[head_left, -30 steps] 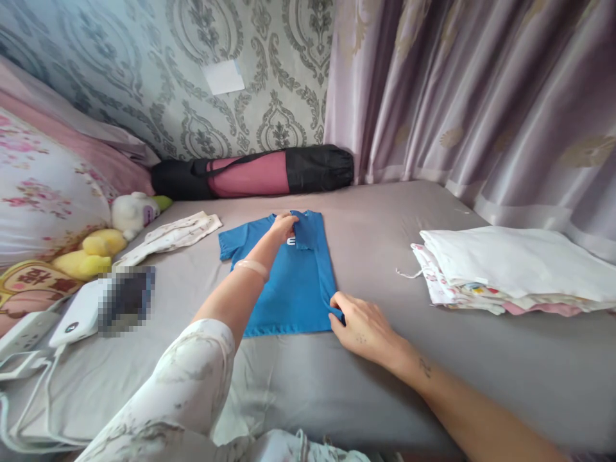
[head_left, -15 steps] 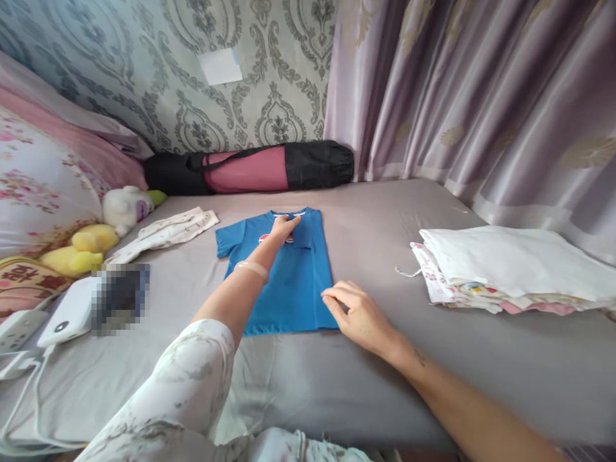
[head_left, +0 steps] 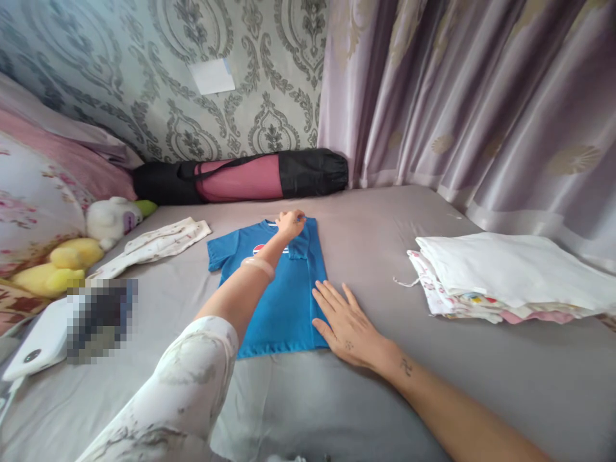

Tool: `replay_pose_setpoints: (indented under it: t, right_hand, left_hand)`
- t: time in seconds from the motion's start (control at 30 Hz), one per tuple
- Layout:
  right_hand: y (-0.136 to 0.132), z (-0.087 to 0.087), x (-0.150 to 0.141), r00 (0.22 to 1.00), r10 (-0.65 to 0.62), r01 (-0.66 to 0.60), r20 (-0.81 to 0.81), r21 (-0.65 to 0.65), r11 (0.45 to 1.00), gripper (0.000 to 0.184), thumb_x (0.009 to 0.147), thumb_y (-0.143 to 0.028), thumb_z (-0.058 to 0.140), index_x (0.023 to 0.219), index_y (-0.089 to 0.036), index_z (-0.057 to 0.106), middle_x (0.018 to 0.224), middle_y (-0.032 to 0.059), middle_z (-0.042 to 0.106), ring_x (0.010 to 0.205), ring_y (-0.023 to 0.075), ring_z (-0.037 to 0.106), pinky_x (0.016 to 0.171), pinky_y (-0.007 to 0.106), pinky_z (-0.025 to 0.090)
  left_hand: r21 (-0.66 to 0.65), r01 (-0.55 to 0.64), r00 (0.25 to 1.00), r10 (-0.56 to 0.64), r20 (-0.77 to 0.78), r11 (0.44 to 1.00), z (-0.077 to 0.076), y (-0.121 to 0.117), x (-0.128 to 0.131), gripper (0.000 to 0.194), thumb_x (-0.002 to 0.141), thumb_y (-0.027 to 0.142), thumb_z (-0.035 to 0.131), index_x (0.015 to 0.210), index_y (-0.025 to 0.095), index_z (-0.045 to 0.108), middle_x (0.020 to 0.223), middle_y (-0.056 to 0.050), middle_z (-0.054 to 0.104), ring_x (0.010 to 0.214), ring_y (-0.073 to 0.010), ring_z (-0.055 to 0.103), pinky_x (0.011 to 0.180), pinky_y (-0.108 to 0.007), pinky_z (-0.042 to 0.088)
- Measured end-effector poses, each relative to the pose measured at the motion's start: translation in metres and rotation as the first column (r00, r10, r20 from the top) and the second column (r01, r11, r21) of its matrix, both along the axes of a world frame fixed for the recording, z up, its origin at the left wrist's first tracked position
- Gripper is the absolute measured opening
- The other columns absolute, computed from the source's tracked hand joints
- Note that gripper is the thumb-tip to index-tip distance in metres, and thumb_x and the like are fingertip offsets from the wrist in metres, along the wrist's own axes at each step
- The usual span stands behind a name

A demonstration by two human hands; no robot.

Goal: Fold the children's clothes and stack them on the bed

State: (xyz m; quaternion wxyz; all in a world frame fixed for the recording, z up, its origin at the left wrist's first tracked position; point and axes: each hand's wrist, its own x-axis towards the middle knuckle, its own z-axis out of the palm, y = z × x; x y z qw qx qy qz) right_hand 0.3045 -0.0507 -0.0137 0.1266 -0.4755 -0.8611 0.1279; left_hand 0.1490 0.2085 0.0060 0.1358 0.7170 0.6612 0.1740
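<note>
A blue T-shirt (head_left: pixel 269 301) lies on the bed with its right side folded inward, the sleeve resting on the chest. Part of a round red, white and blue print shows on its front, partly hidden by my left forearm. At the neckline, my left hand (head_left: pixel 291 223) has its fingers curled together on the shirt fabric near the shoulder. My right hand (head_left: pixel 349 324) lies flat, fingers spread, over the lower part of the folded right edge.
White folded clothes (head_left: pixel 510 269) form a pile at the right. Small patterned clothing (head_left: pixel 154 247) lies left of the shirt, near plush toys (head_left: pixel 77 256) and a white device (head_left: pixel 41 340). A black and pink roll bag (head_left: pixel 240 179) lies along the wall.
My right hand has gone from curled fingers at the shirt's edge to lying flat with fingers spread. My left hand has shifted slightly towards the right shoulder. The view has tilted a little.
</note>
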Motion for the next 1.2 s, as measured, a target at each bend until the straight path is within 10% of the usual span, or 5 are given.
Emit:
replay_pose_setpoints:
  t: [0.6,0.9,1.2]
  right_hand:
    - [-0.008,-0.004,0.004,0.997,0.075,-0.075,-0.028,-0.020,0.997,0.061,0.102,-0.046,0.026,0.153,-0.012,0.026,0.161,0.0116,0.014,0.149,0.0243,0.010,0.121,0.050,0.015]
    - [-0.007,-0.001,0.004,0.998,0.067,-0.068,-0.019,-0.084,0.994,0.062,0.102,-0.049,0.025,0.153,-0.013,0.029,0.161,0.0121,0.016,0.149,0.0251,0.008,0.121,0.050,0.012]
    - [0.002,0.016,0.012,0.994,0.103,-0.105,-0.017,-0.140,0.985,0.057,0.102,-0.050,0.026,0.149,-0.020,0.038,0.157,0.0091,0.030,0.146,0.0230,0.022,0.119,0.047,0.018]
  left_hand:
    - [-0.129,0.051,0.995,-0.062,-0.081,0.990,-0.011,0.045,0.036,0.025,0.089,0.037,0.052,0.107,0.027,0.065,0.119,-0.003,0.068,0.116,-0.0244,0.057,0.100,-0.043,0.037]
    - [0.008,0.115,0.986,-0.113,-0.123,0.993,-0.037,0.041,0.035,0.025,0.092,0.042,0.050,0.107,0.027,0.064,0.115,-0.006,0.067,0.119,-0.0291,0.051,0.099,-0.046,0.034]
    - [0.122,0.129,0.990,-0.122,-0.066,0.984,-0.016,-0.009,-0.004,0.034,0.093,0.038,0.048,0.125,0.028,0.055,0.127,-0.008,0.060,0.122,-0.0279,0.049,0.101,-0.047,0.036]
